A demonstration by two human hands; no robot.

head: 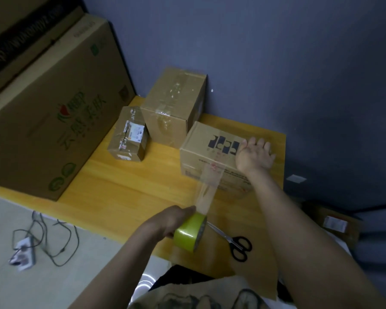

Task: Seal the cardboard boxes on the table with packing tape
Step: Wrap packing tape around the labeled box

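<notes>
A cardboard box (206, 150) with a black logo on top sits at the right of the wooden table (120, 181). My right hand (255, 155) lies flat on its top right part, fingers spread. My left hand (172, 220) grips a yellow-green roll of packing tape (189, 234) above the table's near edge. A strip of clear tape (207, 188) stretches from the roll up the box's front face to its top. Two other boxes stand behind: a taped larger box (174, 108) and a small labelled box (128, 134).
Black-handled scissors (234, 240) lie on the table just right of the roll. A very large printed carton (47, 112) fills the left side. A power strip with cables (25, 250) lies on the floor at the left. The blue wall runs close behind the boxes.
</notes>
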